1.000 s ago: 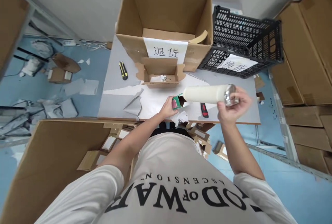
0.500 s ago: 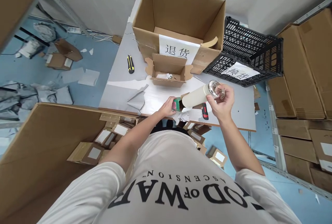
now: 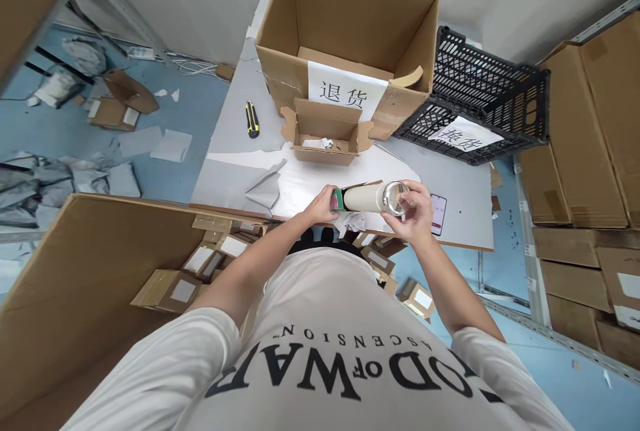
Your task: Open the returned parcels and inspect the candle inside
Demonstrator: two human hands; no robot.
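Note:
A cream-coloured bottle (image 3: 365, 198) with a shiny metal lid lies level over the table's front edge. My right hand (image 3: 413, 208) is closed around its lid end. My left hand (image 3: 323, 204) grips a small green box (image 3: 339, 200), whose dark opening faces the bottle. The bottle's far end is at that opening; how deep it sits inside I cannot tell. Crumpled white paper (image 3: 353, 221) lies just below the bottle. A phone (image 3: 439, 213) with a lit screen rests on the table to the right of my right hand.
Behind my hands stand a small open carton (image 3: 325, 141) with crumpled paper in it, a large open cardboard box (image 3: 280, 78) and a black plastic crate (image 3: 505, 101). A yellow-black utility knife (image 3: 252, 120) lies at left on the table. Several cartons (image 3: 165, 291) sit below the front edge.
My right hand has moved left and slightly down, bringing the bottle closer to the green box and more level. The phone has come into view; the red-black knife is now hidden.

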